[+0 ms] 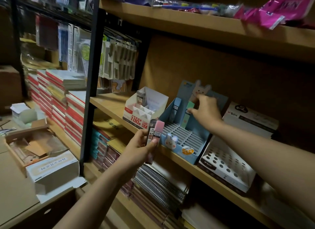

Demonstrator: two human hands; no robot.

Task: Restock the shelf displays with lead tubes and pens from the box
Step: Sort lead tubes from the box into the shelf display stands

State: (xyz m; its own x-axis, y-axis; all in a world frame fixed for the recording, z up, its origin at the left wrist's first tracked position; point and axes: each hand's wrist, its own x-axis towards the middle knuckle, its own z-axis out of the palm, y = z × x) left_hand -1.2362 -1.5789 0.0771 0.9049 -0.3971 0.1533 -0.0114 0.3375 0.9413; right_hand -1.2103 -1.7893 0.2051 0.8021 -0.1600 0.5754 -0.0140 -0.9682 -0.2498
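Lead tubes (pixel 155 133) gripped in left hand (pixel 139 149), right hand (pixel 205 111) pinching green tube (pixel 187 115)

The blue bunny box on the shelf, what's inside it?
Inside the blue bunny box stand a blue lead tube and a green lead tube, which the right hand touches. The front slots look empty. The hand hides the part behind it.

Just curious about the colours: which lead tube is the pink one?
The pink tube, held in the left hand beside a black one. The tubes standing in the blue display are blue and green.
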